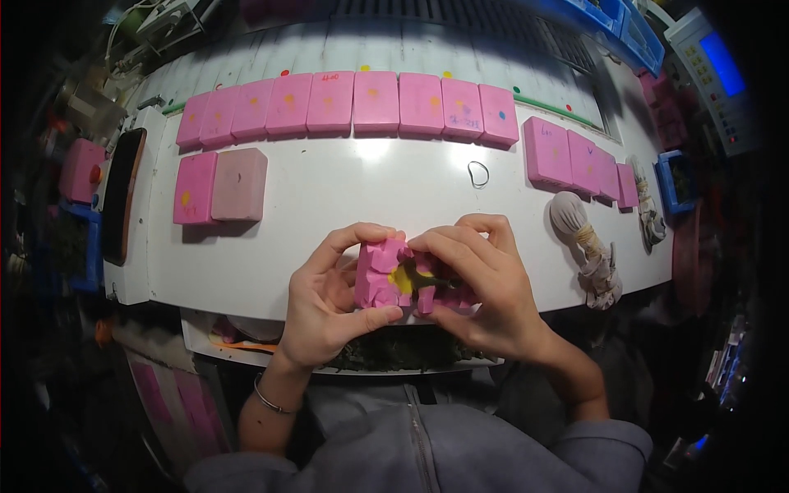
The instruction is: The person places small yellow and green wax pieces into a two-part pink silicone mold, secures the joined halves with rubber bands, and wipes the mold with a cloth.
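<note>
At the near edge of the white table, I hold a pink rubber mold [376,275] that is spread apart, its notched inner faces showing. My left hand [316,312] grips its left side, thumb below and fingers over the top. Its right side is in my right hand [497,283], which partly covers it. Between the spread parts lies a dark green piece [423,281], perhaps wax, beside a yellow patch [401,278] on the mold. My right fingers touch the area around the dark piece, and its right end is hidden by them.
Closed pink molds [330,103] stand in a row across the table's far side. A pink mold [194,189] and a paler mold [238,185] sit at left, more pink molds [548,152] at right. Nearby are a black band [478,174], a tied cloth pouch [585,238] and a blue-screened device [717,66].
</note>
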Demonstrator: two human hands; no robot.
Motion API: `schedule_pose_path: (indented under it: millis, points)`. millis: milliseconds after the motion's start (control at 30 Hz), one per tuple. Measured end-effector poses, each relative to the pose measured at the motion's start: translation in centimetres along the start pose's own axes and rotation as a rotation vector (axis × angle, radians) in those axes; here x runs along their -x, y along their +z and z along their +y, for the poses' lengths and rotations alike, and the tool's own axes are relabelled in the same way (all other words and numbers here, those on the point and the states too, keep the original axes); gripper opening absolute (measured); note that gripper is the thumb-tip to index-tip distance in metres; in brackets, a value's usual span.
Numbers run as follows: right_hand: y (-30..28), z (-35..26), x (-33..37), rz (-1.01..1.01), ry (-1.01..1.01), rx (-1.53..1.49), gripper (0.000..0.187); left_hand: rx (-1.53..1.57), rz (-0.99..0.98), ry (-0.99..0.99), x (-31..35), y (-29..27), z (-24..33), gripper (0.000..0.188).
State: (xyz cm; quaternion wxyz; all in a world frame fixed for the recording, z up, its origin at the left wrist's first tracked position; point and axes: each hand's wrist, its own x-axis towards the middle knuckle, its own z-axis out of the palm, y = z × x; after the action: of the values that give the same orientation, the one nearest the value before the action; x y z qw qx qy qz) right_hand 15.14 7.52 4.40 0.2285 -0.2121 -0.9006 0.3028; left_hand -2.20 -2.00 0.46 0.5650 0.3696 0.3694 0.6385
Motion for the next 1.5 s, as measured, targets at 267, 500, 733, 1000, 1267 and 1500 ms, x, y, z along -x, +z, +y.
schedule_pose_path:
  millis: [267, 500, 733, 1000, 1267, 1500]
  points:
    - [-0.3, 0.4, 0.3, -0.013, 0.034, -0.089, 0.062, 0.019, -0.016, 0.009, -0.1, -0.1, -0.3, 0.064]
    - [-0.9, -0.2, 0.2, -0.071, 0.088, -0.395, 0.062, 0.023, -0.032, -0.044, -0.2, -0.1, -0.1, 0.063]
    - [-1.7, 0.5, -0.2, -0.012, 0.172, -0.967, 0.067, -0.565, 0.097, 0.175, -1.3, 2.6, 0.5, 0.057]
    - [-4.5, -1.4, 0.6, -0.062, 0.112, -0.935, 0.064, -0.711, 0.035, 0.203, -1.6, 4.0, 5.2, 0.051]
    - [-4.5, -1.8, 1.4, -0.029, 0.254, -1.101, 0.065, -0.548, 0.043, 0.180, -1.5, 6.2, 4.4, 0.031]
    - [-4.3, -1.9, 2.1, -0.069, 0.437, -1.166, 0.028, -0.785, 0.070, 0.474, -0.6, 7.3, 3.7, 0.032]
